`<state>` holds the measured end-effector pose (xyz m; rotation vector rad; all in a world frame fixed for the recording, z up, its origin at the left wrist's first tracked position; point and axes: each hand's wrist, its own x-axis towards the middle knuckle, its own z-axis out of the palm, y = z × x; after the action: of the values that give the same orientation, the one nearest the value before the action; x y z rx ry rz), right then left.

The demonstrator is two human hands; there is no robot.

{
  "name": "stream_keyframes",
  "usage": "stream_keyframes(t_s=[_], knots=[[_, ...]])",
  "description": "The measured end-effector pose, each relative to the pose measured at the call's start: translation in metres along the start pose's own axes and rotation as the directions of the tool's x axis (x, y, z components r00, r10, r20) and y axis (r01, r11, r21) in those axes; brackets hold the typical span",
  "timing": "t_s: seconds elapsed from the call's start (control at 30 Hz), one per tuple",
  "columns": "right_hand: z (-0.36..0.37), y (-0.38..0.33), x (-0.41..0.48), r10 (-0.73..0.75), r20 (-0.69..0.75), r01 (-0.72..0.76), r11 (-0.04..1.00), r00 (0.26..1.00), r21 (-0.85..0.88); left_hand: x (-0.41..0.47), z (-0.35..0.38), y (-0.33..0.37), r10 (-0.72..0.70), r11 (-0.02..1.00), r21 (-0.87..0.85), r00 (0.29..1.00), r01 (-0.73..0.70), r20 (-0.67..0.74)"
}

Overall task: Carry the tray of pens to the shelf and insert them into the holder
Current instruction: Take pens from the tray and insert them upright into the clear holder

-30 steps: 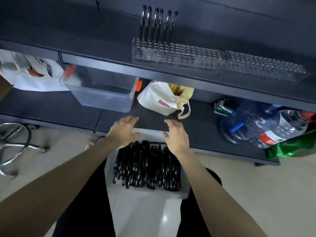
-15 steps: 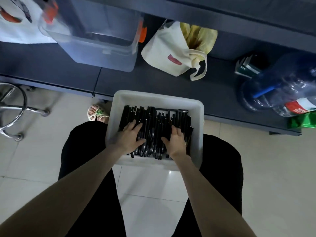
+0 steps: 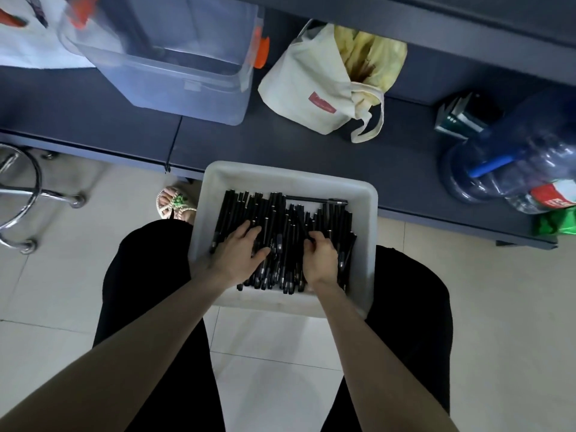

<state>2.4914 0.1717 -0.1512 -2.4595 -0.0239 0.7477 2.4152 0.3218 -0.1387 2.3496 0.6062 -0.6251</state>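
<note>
Resting across the lap of a seated person in black trousers: one white tray (image 3: 367, 232), its far edge just short of the front edge of a dark shelf (image 3: 280, 145).

Contents of tray: a heap of black pens (image 3: 280, 219), most lying lengthwise, pointing from the near wall to the far wall. One single pen (image 3: 314, 200) lies crosswise along the tray's far wall.

Hands, both inside the tray, on top of the heap:
- left hand (image 3: 240, 254), toward the tray's left side, palm down, fingers nearly straight and spread over the pens, thumb out to the side; released, grasping nothing.
- right hand (image 3: 321, 255), toward the tray's right side, fingers bent down into the pile; whether they grasp a pen cannot be told.

Beyond the tray, on the shelf:
- clear plastic bin (image 3: 174, 79) with orange latches, beyond and left of the tray.
- cream cloth bag (image 3: 308, 88) with a red patch and yellow contents, straight beyond the tray.
- blue water jug (image 3: 498, 163), on its side, beyond and right of the tray; a bottle (image 3: 554, 194) with a red label touches it.
- green bag (image 3: 558, 222), right of the tray, at the shelf's front edge.

Left of the tray, on the pale tiled floor (image 3: 274, 347): a foot in a sandal (image 3: 174, 204) just beside the tray's left wall; a chrome stool base (image 3: 21, 194) well apart.
</note>
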Motion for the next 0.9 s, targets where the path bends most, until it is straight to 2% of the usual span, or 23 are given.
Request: stream_keyframes(t_s=[0.13, 0.23, 0.33, 0.47, 0.53, 0.6, 0.67, 0.73, 0.9], knots=[[-0.026, -0.012, -0.001, -0.107, 0.079, 0.094, 0.984, 0.991, 0.153, 0.000, -0.020, 0.011, 0.100, 0.982, -0.141, 0.982, -0.123, -0.161], [-0.055, -0.033, -0.003, -0.205, 0.112, 0.163, 0.939, 0.972, 0.304, 0.002, -0.049, 0.026, 0.204, 0.958, -0.155, 0.952, -0.243, -0.230], [-0.090, -0.062, -0.007, -0.259, 0.031, 0.213, 0.851, 0.965, 0.480, 0.005, -0.081, 0.041, 0.249, 0.930, -0.205, 0.934, -0.304, -0.255], [-0.146, -0.109, -0.018, -0.286, -0.143, 0.306, 0.681, 0.948, 0.666, -0.003, -0.127, 0.062, 0.292, 0.905, -0.187, 0.878, -0.382, -0.380], [-0.173, -0.134, -0.025, -0.332, -0.203, 0.370, 0.584, 0.921, 0.723, -0.011, -0.149, 0.080, 0.288, 0.856, -0.305, 0.875, -0.417, -0.389], [-0.196, -0.157, -0.031, -0.379, -0.289, 0.465, 0.547, 0.879, 0.696, -0.018, -0.169, 0.099, 0.318, 0.789, -0.384, 0.854, -0.479, -0.411], [-0.216, -0.180, -0.036, -0.401, -0.390, 0.558, 0.557, 0.829, 0.614, -0.023, -0.190, 0.119, 0.365, 0.756, -0.358, 0.807, -0.548, -0.464], [-0.235, -0.201, -0.038, -0.417, -0.478, 0.631, 0.580, 0.773, 0.515, -0.024, -0.211, 0.135, 0.374, 0.752, -0.292, 0.747, -0.591, -0.549], [-0.283, -0.251, -0.033, -0.491, -0.636, 0.758, 0.606, 0.595, 0.241, -0.013, -0.259, 0.154, 0.253, 0.789, -0.197, 0.600, -0.582, -0.759]])
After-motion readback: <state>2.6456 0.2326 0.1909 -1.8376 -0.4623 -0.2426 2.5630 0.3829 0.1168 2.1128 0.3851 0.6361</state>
